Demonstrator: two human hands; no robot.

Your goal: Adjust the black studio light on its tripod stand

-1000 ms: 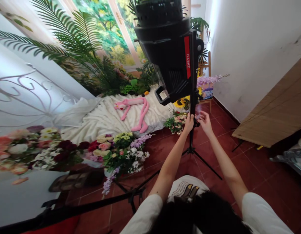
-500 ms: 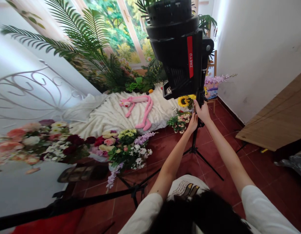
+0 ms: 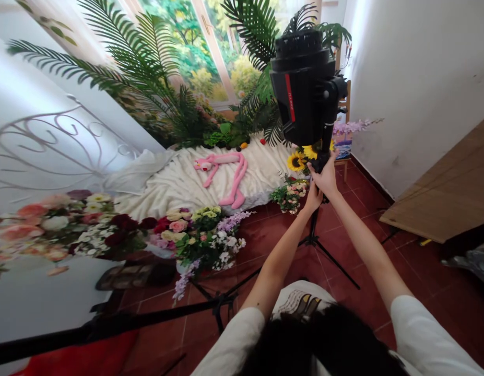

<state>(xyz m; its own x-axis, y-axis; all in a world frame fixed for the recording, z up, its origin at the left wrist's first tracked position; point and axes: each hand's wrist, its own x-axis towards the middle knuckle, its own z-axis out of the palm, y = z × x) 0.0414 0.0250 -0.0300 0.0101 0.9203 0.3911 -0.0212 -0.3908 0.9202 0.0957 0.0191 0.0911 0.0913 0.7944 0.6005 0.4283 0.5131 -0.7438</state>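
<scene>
A black studio light with a red ZHEYU label sits on top of a black light stand. High on the stand, my right hand is closed around the column near a clamp below the lamp. Just beneath it, my left hand wraps the same column, the two hands almost touching. Parts of the fingers are hidden behind the pole. Sunflowers show right behind the lamp, and a small pink flower bunch is close to my left hand.
A pink plush toy lies on a cream blanket. Flower bouquets and another stand's black pole are at the left. Palm fronds rise behind. A brown board leans by the right wall.
The studio light has swivelled and now appears smaller, lower and further right, uncovering palm fronds and blanket behind it. Both hands stay on the stand, the right slightly shifted.
</scene>
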